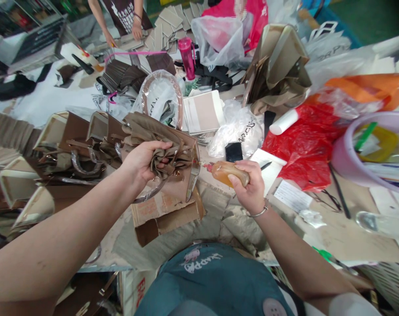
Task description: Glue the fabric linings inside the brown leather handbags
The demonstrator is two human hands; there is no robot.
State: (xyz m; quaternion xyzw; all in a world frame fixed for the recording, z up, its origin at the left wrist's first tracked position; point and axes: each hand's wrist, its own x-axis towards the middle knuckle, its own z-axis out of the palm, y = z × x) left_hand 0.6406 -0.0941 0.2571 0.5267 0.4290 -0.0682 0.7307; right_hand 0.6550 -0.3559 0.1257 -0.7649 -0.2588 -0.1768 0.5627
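Observation:
My left hand (143, 160) is closed around bunched olive lining fabric (166, 156) of a tan handbag (178, 186). The bag lies tilted on a small cardboard box (173, 219), its stiff edge turned to the right. In my right hand (252, 182) is a squeeze bottle (227, 172) with amber contents, gripped round its body. The bottle's reddish nozzle points left at the bag's edge, close to it; I cannot tell whether they touch. A clear-wrapped handle (153, 188) of the bag hangs below my left hand.
Several unfinished handbags (70, 131) stand at left. A pink bottle (186, 57), stacked panels (204, 112) and another open bag (281, 66) are beyond. Red plastic (305, 149) and a purple tub (341, 153) are at right. A co-worker's hands (136, 28) show at the far side.

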